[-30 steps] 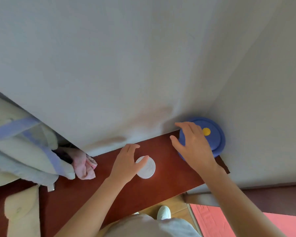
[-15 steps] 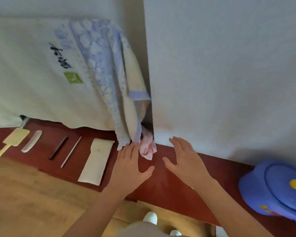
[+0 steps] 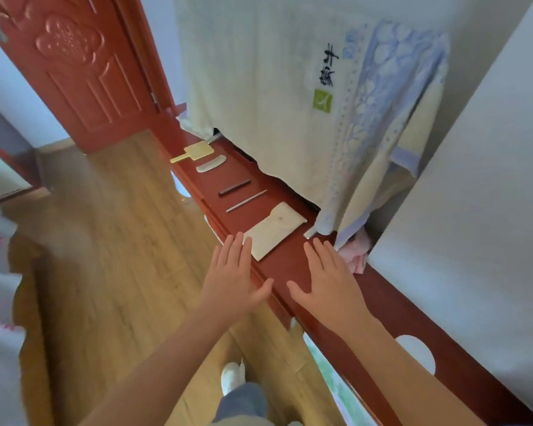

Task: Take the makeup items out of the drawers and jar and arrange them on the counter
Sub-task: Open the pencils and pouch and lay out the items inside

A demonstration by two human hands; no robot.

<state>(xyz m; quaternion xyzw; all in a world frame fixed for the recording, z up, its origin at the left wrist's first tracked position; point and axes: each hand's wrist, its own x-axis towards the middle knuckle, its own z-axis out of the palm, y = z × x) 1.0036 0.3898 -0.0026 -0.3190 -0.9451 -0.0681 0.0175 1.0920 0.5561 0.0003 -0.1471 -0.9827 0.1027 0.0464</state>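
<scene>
Hands are both flat, fingers spread, gripping nothing: the left hand (image 3: 233,279) hangs over the desk's front edge, the right hand (image 3: 326,282) over the red desk (image 3: 293,259) itself. Just ahead of the left fingertips lies the cream pouch (image 3: 274,230), its long axis running up and to the right; the left is nearer. Beyond it sit a thin silver stick (image 3: 246,200), a dark stick (image 3: 234,187), a white comb (image 3: 211,164) and a gold hand mirror (image 3: 193,151), all in a row. A white round pad (image 3: 417,352) lies behind the right forearm. Towels (image 3: 274,96) drape over the desk; wooden floor and a red door lie to the left.
</scene>
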